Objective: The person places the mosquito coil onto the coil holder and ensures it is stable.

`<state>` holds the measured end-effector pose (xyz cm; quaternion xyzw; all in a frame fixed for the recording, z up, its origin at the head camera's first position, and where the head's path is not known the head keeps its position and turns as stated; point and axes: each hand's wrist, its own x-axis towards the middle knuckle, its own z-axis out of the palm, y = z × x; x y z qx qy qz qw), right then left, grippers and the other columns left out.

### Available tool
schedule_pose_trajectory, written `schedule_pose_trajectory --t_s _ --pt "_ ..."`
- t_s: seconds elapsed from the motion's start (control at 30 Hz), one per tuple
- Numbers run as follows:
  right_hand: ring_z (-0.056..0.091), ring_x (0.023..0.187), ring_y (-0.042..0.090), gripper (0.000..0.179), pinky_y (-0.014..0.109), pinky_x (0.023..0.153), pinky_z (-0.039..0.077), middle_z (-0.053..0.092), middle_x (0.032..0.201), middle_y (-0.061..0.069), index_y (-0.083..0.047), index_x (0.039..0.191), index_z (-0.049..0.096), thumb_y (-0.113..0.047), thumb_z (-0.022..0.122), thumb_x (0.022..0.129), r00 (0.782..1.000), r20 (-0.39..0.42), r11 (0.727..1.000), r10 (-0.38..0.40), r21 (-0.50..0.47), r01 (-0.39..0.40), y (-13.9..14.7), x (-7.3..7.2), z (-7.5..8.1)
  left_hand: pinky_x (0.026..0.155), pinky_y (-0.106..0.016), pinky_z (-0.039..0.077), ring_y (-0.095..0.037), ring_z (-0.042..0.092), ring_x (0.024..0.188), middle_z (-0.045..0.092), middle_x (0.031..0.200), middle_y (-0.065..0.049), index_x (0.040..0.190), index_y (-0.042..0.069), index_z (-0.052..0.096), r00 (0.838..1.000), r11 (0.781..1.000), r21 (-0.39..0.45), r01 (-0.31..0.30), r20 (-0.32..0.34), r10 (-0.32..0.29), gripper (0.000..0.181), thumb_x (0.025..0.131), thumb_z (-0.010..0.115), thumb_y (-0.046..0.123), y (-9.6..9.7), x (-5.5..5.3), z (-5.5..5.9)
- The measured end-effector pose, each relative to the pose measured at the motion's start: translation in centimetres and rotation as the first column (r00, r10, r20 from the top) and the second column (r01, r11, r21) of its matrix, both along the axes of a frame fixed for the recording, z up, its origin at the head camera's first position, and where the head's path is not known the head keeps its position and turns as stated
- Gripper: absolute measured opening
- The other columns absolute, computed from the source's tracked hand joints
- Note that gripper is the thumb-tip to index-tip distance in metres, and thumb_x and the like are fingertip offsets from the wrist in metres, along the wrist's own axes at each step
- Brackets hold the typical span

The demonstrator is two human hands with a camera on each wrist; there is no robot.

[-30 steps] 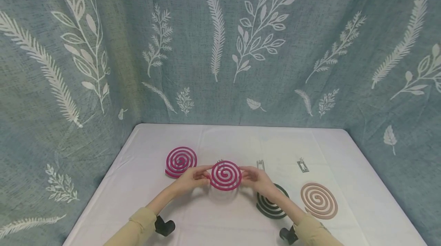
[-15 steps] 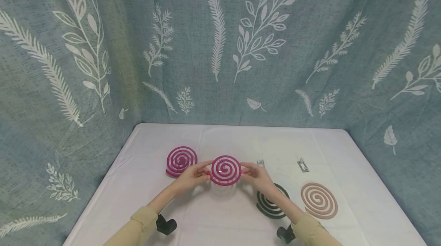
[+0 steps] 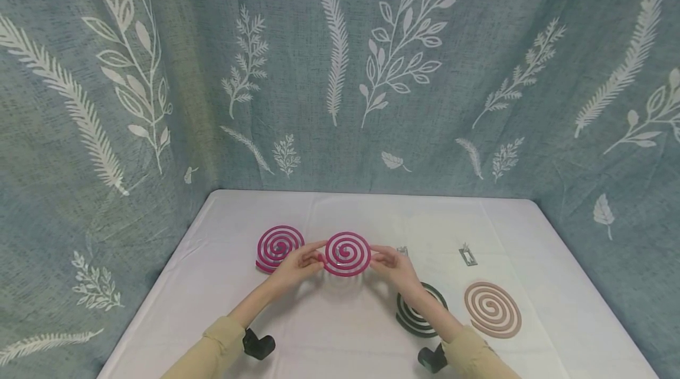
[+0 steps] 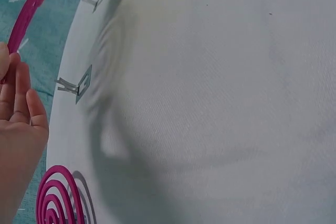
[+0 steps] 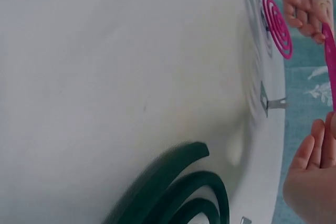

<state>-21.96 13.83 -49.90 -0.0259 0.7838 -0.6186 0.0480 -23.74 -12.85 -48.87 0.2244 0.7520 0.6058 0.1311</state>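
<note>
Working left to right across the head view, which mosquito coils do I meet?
Unheld magenta mosquito coil → held magenta mosquito coil, between the left hand and right hand → dark green mosquito coil, partly hidden → tan mosquito coil.

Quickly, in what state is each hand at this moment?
Left hand: holding the raised, flat magenta spiral coil at its left edge.
Right hand: holding the same coil at its right edge.
</note>
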Motion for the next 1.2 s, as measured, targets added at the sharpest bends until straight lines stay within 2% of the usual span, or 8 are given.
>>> schedule_pose_trajectory --t_s 0.27,0.5,0.73,1.0,1.2 --pt "0.064 0.098 0.016 0.035 0.04 0.096 0.049 0.07 0.099 0.008 -0.01 0.123 0.061 -0.01 0.064 0.089 1.0 -0.014 0.998 -0.022 -0.056 0.022 -0.4 -0.3 -0.2 0.081 -0.015 0.049 -0.009 0.054 0.093 0.055 0.108 -0.02 0.144 0.001 0.035 1.0 1.0 -0.004 -0.018 0.022 0.018 0.06 0.091 0.061 0.008 0.2 0.0 0.2" --pt "0.065 0.095 0.015 0.038 0.038 0.093 0.05 0.07 0.099 0.01 -0.008 0.126 0.059 -0.009 0.064 0.088 0.999 -0.034 0.999 -0.02 -0.039 0.018 -0.7 -0.6 -0.4 0.078 -0.016 0.049 -0.004 0.056 0.088 0.06 0.108 -0.021 0.146 0.0 0.031 0.999 0.999 0.031 -0.032 0.03 0.031 0.065 0.09 0.062 0.006 0.5 -0.1 -0.2" --pt "0.063 0.09 0.011 0.041 0.03 0.088 0.05 0.07 0.098 0.012 -0.006 0.129 0.057 -0.006 0.064 0.088 0.999 -0.023 0.995 -0.041 -0.087 0.039 -1.3 -0.7 -0.4 0.077 -0.015 0.049 -0.003 0.055 0.086 0.062 0.1 -0.015 0.147 0.0 0.029 0.999 0.998 0.045 -0.049 0.015 0.049 0.064 0.091 0.06 0.004 0.7 -0.2 -0.3" --pt "0.064 0.096 0.016 0.044 0.036 0.092 0.049 0.069 0.103 0.013 -0.008 0.133 0.053 -0.011 0.063 0.09 0.998 -0.01 0.994 -0.058 -0.092 0.057 -1.7 -0.6 -0.3 0.077 -0.014 0.049 -0.001 0.057 0.086 0.06 0.106 -0.023 0.146 -0.002 0.028 0.998 0.996 0.062 -0.065 0.009 0.064 0.062 0.091 0.057 0.001 0.8 -0.4 -0.3" --pt "0.064 0.099 0.015 0.044 0.036 0.093 0.049 0.068 0.107 0.013 -0.009 0.134 0.053 -0.015 0.062 0.091 0.998 -0.01 0.996 -0.056 -0.07 0.056 -1.8 -0.8 -0.5 0.079 -0.013 0.049 -0.002 0.058 0.087 0.059 0.108 -0.028 0.146 -0.003 0.029 0.996 0.994 0.068 -0.089 0.02 0.088 0.062 0.091 0.057 -0.001 0.9 -0.6 -0.4"
